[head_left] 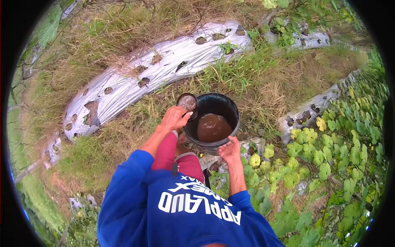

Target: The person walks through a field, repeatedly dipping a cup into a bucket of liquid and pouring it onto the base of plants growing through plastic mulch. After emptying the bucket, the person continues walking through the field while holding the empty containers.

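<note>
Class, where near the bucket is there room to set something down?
Grass between the black bucket and the plastic strip at picture right looks free, though not bare. Leafy vines crowd the side beyond the right hand.

L hand [175, 118] w/ cup [187, 101] at bucket [228, 110]'s far L edge; R hand [230, 150] at near R edge; brown liq. [213, 128] inside.

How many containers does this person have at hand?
2: a small dark cup in the left hand, and a black bucket with the right hand at its rim. Others could be hidden under the leaves.
</note>
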Demonstrator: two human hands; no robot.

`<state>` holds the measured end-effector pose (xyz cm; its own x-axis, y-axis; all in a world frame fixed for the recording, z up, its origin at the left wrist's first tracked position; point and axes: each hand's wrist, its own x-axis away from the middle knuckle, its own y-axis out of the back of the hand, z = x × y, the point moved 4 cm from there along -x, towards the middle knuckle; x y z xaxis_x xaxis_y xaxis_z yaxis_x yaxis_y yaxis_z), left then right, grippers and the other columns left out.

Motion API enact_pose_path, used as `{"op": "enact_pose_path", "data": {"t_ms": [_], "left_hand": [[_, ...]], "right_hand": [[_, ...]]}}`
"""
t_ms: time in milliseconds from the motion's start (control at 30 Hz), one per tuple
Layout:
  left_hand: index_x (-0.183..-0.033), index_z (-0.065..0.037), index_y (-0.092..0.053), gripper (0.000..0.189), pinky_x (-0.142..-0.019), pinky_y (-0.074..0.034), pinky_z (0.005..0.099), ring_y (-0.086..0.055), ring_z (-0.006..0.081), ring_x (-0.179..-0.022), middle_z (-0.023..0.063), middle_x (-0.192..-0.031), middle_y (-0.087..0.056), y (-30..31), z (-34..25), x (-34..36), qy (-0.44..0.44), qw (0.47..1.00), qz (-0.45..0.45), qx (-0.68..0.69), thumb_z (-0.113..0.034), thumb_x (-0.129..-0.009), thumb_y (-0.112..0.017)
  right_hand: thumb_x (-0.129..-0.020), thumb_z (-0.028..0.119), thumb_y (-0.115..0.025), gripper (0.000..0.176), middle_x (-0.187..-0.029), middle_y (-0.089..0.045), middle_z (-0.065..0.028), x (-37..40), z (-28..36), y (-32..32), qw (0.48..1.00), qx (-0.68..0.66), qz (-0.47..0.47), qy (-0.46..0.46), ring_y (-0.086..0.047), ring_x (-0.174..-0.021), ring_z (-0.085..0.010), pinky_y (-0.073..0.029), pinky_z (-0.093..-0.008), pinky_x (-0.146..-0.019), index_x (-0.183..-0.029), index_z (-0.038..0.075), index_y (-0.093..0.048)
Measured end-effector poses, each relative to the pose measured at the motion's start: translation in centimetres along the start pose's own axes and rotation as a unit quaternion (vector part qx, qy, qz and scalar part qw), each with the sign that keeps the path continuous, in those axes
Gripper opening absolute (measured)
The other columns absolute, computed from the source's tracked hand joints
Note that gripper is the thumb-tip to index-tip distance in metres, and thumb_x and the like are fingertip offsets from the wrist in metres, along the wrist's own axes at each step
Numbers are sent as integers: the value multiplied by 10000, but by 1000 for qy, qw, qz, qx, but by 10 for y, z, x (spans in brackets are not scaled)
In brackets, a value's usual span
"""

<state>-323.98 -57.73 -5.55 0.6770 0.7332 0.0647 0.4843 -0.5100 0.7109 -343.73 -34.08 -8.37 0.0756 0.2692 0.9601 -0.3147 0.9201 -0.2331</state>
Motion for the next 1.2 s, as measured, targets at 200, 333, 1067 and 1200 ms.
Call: {"op": "enact_pose_path", "data": {"t_ms": [200, 333, 1067, 1200], "left_hand": [[-645, 19, -565, 400, -648, -463, 469, -587, 400, -700, 216, -695, -596, 13, 47, -43, 45, 998, -33, -26, -306, -866, -641], [-671, 7, -614, 421, -654, -464, 504, -590, 435, -692, 246, -690, -605, 1, 97, -82, 96, 994, 10, -53, -358, -880, -599], [-799, 23, -694, 434, -813, -502, 491, -635, 439, -860, 285, -869, -653, -47, 212, -168, 229, 956, 160, -89, -388, -855, -565], [-776, 36, -662, 405, -758, -488, 508, -622, 454, -794, 285, -826, -642, -29, 179, -170, 196, 977, 62, -50, -351, -867, -583]], "right_hand": [[-698, 341, -698, 407, -845, -585, -46, -5, 29, 13, 999, -49, -22, 10, -519, -733, -198, -431, -298, -618, -966, 66, -564], [-707, 335, -696, 416, -893, -578, -88, -12, 43, 22, 998, -63, -24, 3, -521, -736, -221, -440, -312, -625, -959, 41, -544], [-739, 330, -681, 416, -896, -585, -113, -29, 155, 5, 983, -147, -108, -26, -554, -787, -255, -456, -325, -641, -954, 0, -549], [-757, 336, -668, 409, -912, -569, -108, -18, 193, -7, 979, -175, -109, 0, -545, -782, -248, -455, -322, -633, -961, 6, -539]]}}
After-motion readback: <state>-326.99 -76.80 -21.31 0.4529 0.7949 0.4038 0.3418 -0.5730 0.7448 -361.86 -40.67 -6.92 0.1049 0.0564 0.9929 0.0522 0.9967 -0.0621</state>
